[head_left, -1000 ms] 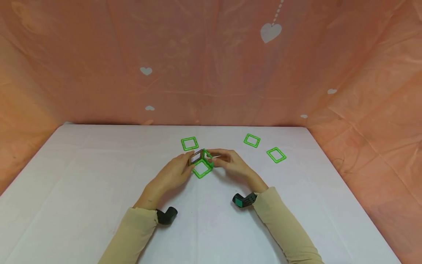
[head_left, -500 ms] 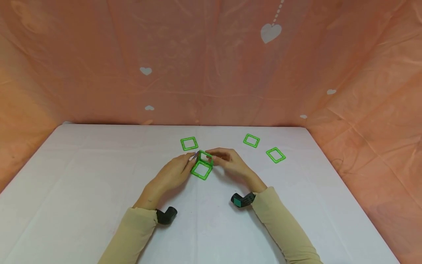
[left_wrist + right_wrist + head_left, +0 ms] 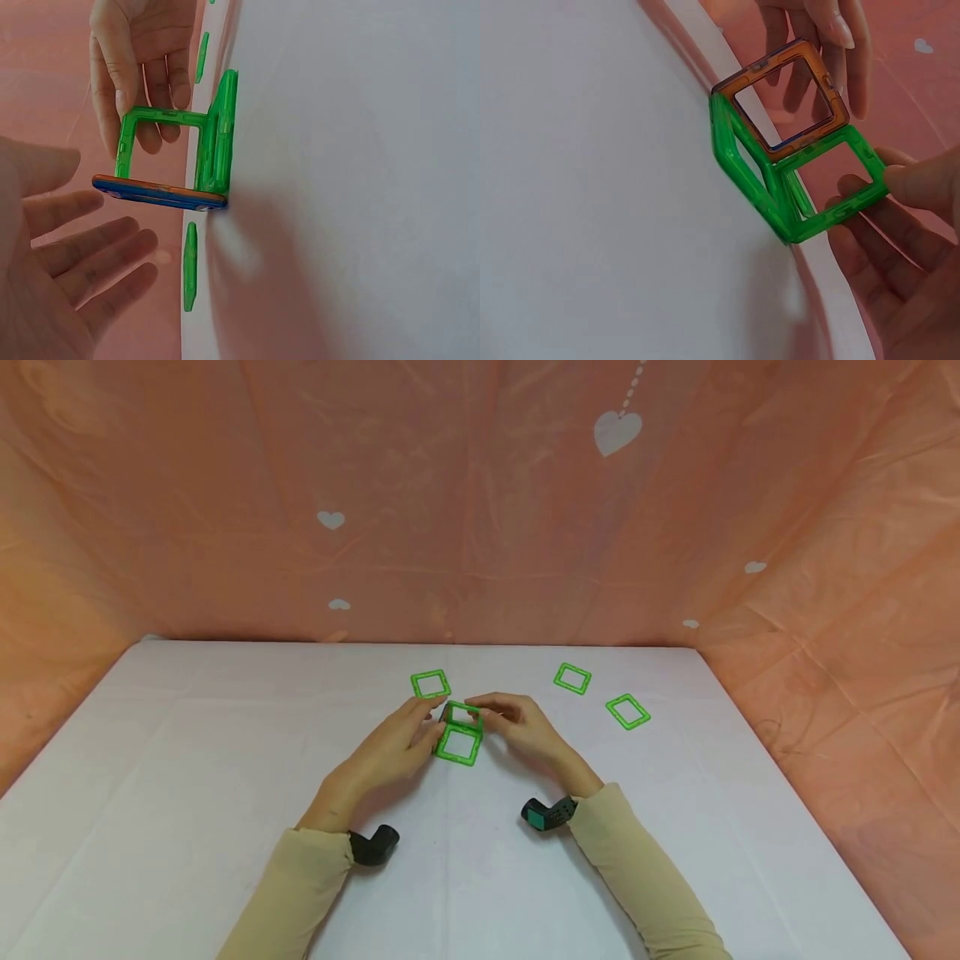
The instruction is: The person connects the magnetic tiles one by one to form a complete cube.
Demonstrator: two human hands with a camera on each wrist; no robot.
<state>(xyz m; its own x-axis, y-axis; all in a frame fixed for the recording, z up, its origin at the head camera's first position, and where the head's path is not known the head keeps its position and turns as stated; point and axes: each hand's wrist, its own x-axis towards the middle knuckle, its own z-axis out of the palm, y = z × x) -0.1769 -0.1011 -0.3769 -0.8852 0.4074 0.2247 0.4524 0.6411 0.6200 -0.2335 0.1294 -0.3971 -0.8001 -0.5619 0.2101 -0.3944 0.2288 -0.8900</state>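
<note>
Tile assembly (image 3: 463,727) sits around mid-width of the white tabletop (image 3: 187,777), nearer the far edge, between both hands; can't tell if it touches the surface. Three square frames joined along edges, a partial box with open sides: one orange tile (image 3: 763,70) with a blue face, one green tile (image 3: 836,211) standing, another green tile (image 3: 742,180) along the tabletop side. Each frame has an open centre; inside the windows only background shows, plus a green strip seen through the standing one. Right hand (image 3: 536,731) pinches the standing green tile, thumb on one side, fingers behind. Left hand (image 3: 386,747) has fingers extended and spread, just beside the orange tile, with a gap in the left wrist view. Hands apart from each other, one per side. Loose flat green squares, open-centred: first loose square (image 3: 428,674) near far edge, just beyond left fingertips; second loose square (image 3: 577,669) near far edge, right of centre; third loose square (image 3: 639,707) nearest the far right corner. Beige sleeves (image 3: 645,877) on both arms, black wrist device (image 3: 374,846) at the left cuff, another at the right. Orange backdrop (image 3: 465,527) with pale hearts behind far edge.
</note>
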